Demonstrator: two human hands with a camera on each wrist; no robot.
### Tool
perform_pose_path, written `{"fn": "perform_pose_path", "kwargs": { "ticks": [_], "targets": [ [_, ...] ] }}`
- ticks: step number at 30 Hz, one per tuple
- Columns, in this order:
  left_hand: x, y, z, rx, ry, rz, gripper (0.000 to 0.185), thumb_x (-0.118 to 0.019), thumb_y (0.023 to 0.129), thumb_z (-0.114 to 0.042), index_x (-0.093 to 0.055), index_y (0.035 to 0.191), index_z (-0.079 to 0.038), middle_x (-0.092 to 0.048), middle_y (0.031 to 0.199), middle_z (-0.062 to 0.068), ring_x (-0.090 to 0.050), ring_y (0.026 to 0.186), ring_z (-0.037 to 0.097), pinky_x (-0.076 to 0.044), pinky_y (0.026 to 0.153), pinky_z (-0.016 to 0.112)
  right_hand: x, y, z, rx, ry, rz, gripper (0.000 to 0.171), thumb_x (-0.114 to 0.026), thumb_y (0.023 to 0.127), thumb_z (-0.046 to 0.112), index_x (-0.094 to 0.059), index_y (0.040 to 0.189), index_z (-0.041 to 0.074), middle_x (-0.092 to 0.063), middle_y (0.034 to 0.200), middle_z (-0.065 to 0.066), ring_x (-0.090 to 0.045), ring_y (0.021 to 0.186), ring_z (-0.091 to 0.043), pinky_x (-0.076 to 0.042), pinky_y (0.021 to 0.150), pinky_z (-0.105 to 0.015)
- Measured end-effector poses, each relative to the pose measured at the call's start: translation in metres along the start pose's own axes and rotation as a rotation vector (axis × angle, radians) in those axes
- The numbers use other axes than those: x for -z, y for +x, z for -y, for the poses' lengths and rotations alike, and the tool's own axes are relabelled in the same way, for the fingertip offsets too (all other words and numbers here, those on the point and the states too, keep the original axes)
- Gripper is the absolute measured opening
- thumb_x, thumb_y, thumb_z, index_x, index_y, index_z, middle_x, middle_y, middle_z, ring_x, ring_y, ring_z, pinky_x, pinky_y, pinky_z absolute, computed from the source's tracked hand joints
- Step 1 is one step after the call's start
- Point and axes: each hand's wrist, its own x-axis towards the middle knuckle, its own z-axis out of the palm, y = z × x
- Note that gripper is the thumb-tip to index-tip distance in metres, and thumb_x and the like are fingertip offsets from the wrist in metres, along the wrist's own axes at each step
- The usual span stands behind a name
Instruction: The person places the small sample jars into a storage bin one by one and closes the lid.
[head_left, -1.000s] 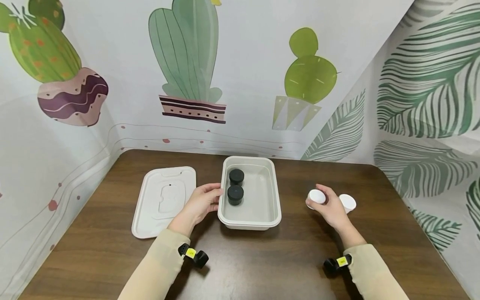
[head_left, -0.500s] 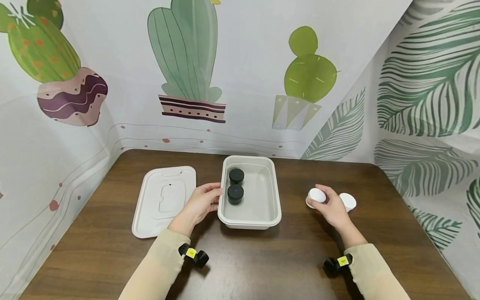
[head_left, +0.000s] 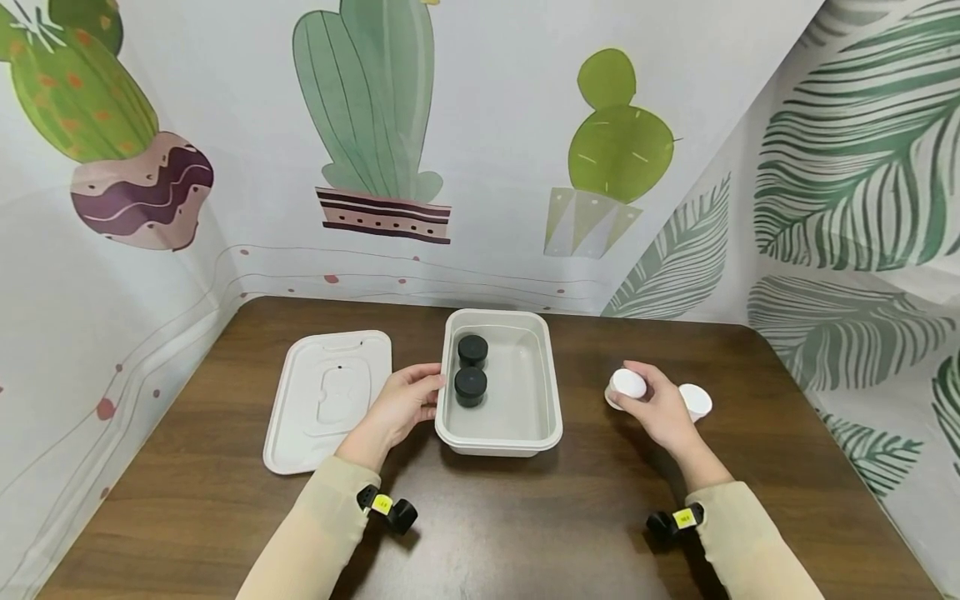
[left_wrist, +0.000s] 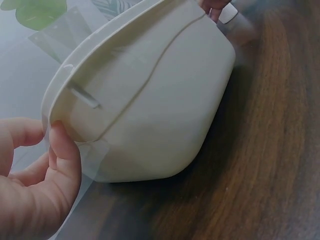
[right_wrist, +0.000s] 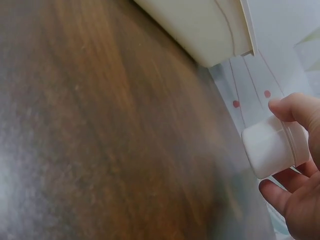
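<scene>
A light grey plastic storage box [head_left: 519, 392] stands in the middle of the table. My left hand [head_left: 401, 408] pinches its left rim, thumb and finger meeting at the edge in the left wrist view. Two black-lidded jars [head_left: 470, 386] sit inside along the left wall, one behind the other. To the right of the box, my right hand [head_left: 662, 417] grips a small white jar [head_left: 627, 384] between thumb and fingers; the right wrist view shows the jar [right_wrist: 270, 148] tilted, its base visible. A second white jar [head_left: 696, 401] stands just right of that hand, partly hidden behind it.
The box's flat lid [head_left: 326, 404] lies on the wooden table [head_left: 510, 533] to the left, partly beneath the left hand in the head view. A cloth wall [head_left: 510, 167] printed with cacti and leaves rises directly behind the table.
My right hand has shifted slightly left and away from me, raising the white jar a little. The left hand stays at the box's rim, and the box has not moved.
</scene>
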Motion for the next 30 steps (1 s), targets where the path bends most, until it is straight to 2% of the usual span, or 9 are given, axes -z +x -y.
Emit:
{"fn": "perform_pose_path", "kwargs": {
  "ticks": [7, 16, 30],
  "targets": [
    [0.0, 0.001, 0.0, -0.004, -0.001, -0.001, 0.04, -0.054, 0.092, -0.005, -0.046, 0.128, 0.009, -0.058, 0.092, 0.003, -0.059, 0.069, 0.01, -0.05, 0.059, 0.023, 0.001, 0.002, 0.01, 0.03, 0.005, -0.01, 0.057, -0.073, 0.081, 0.015, -0.049, 0.129, -0.003, -0.057, 0.121, -0.023, -0.05, 0.088, -0.004, -0.041, 0.071, -0.007],
    [0.0, 0.001, 0.0, 0.001, -0.005, -0.006, 0.039, -0.054, 0.092, -0.005, -0.046, 0.128, 0.009, -0.059, 0.092, 0.003, -0.06, 0.07, 0.011, -0.051, 0.06, 0.023, -0.001, 0.004, 0.019, 0.078, 0.074, -0.003, 0.056, -0.073, 0.08, 0.01, -0.049, 0.128, -0.005, -0.057, 0.119, -0.024, -0.05, 0.087, 0.003, -0.043, 0.073, -0.006],
    [0.001, 0.001, 0.0, -0.006, -0.002, -0.001, 0.039, -0.054, 0.092, -0.005, -0.045, 0.128, 0.009, -0.059, 0.092, 0.004, -0.06, 0.07, 0.011, -0.051, 0.06, 0.024, -0.002, 0.01, 0.032, 0.079, 0.048, 0.019, 0.057, -0.074, 0.081, 0.014, -0.049, 0.129, -0.004, -0.059, 0.12, -0.023, -0.052, 0.088, 0.001, -0.044, 0.074, -0.008]
  ]
}}
